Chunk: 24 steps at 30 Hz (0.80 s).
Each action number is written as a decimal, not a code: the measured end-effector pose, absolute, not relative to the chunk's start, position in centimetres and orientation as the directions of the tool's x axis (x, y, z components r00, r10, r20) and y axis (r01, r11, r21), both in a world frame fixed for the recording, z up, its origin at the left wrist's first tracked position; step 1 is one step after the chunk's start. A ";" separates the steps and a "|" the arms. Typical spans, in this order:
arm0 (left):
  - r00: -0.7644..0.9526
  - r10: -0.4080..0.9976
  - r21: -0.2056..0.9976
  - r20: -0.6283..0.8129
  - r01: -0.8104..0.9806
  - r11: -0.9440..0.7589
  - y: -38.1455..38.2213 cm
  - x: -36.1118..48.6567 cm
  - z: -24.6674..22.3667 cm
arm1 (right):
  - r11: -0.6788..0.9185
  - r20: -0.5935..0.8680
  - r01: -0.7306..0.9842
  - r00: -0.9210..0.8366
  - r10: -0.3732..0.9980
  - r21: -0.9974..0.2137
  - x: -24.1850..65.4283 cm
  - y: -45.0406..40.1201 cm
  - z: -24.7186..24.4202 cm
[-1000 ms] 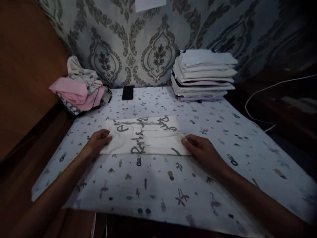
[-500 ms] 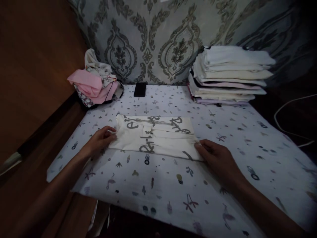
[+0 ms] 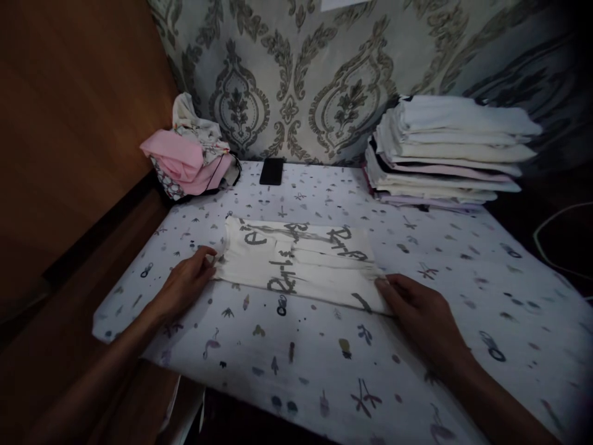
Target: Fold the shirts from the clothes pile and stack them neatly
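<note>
A cream garment [image 3: 324,281] with dark grey lettering lies folded into a long flat strip on the patterned cloth surface, its layers slightly creased. At its near left corner my left hand [image 3: 192,278] is closed, with thumb and fingers pinching the edge. My right hand [image 3: 417,306] pinches the near right corner between thumb and forefinger, the other fingers curled beneath. The garment lies stretched between both hands.
A crumpled heap of pink and patterned clothes [image 3: 185,161] sits at the back left. A black phone-like object [image 3: 271,172] lies near the wall. Folded clothes [image 3: 454,151] form a tall stack at the back right. A white cable [image 3: 544,228] hangs at the right.
The view has shifted a little, so everything appears further right. My left hand has drawn slightly outward at the garment's left edge. My right hand keeps its pinch.
</note>
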State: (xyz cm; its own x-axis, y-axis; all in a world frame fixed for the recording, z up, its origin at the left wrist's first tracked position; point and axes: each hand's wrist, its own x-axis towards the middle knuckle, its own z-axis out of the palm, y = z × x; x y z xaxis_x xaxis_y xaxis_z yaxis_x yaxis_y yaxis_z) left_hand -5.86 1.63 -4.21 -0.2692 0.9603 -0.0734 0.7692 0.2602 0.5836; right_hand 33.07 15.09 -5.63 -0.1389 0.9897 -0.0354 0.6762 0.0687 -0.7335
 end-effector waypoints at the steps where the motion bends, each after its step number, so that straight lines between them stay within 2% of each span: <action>1: -0.274 0.959 0.553 -0.077 0.788 0.270 1.7 -5.9 -4.2 | 0.073 -0.029 0.676 -0.139 0.990 -0.733 33.1 15.1 -5.7; 4: -0.276 0.956 0.555 -0.098 0.782 0.283 1.7 -6.4 -4.0 | 0.082 -0.022 0.682 -0.142 0.990 -0.727 33.3 15.1 -5.8; 9: -0.273 0.958 0.704 -0.089 0.663 0.254 1.1 -7.2 -4.0 | 0.081 -0.019 0.667 -0.141 0.990 -0.741 33.3 14.9 -5.9; 11: -0.232 0.966 0.681 -0.117 0.689 0.248 0.6 -7.1 -3.9 | 0.088 -0.007 0.646 -0.143 0.990 -0.758 33.2 14.8 -5.9; 15: -0.219 0.969 0.539 -0.117 0.805 0.247 0.1 -6.2 -3.7 | 0.094 0.008 0.622 -0.139 0.990 -0.777 33.2 14.7 -6.1; 20: -0.215 0.963 0.533 -0.160 0.803 0.268 0.2 -6.4 -3.5 | 0.106 0.008 0.628 -0.157 0.988 -0.771 33.2 14.8 -5.8; 24: -0.126 0.971 0.505 -0.204 0.836 0.214 1.4 -7.6 -2.5 | 0.102 -0.006 0.629 -0.167 0.986 -0.771 33.2 14.9 -5.7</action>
State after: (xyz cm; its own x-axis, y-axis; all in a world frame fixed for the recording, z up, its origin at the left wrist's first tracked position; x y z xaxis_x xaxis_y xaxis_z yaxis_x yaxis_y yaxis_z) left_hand -7.58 1.37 -2.51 -0.1261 0.9709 -0.2035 0.8358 0.2145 0.5055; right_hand 33.23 14.92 -5.69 -0.1670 0.9859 -0.0058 0.6292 0.1020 -0.7705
